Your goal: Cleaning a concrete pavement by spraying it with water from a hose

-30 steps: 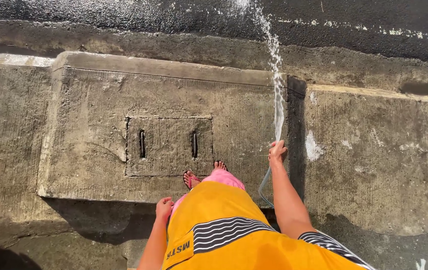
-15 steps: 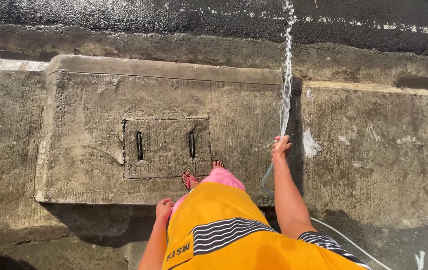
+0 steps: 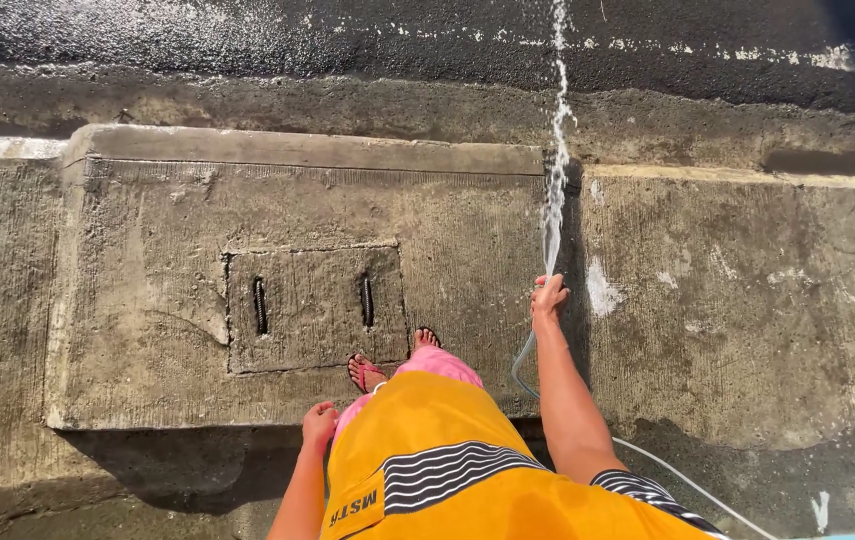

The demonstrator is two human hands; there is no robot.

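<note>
My right hand (image 3: 548, 297) pinches the hose (image 3: 524, 352) at center frame; left hand (image 3: 319, 423) curled, empty, beside the slab edge (image 3: 197, 418).

The concrete slab (image 3: 447, 210) under my sandals is rough, matt and stained, with two ribbed metal handles (image 3: 261, 305) set in its hatch. The hose (image 3: 522, 365) in my right hand (image 3: 548, 296) looks like smooth pale plastic. The far asphalt (image 3: 247, 40) glistens wet and grainy.
</note>
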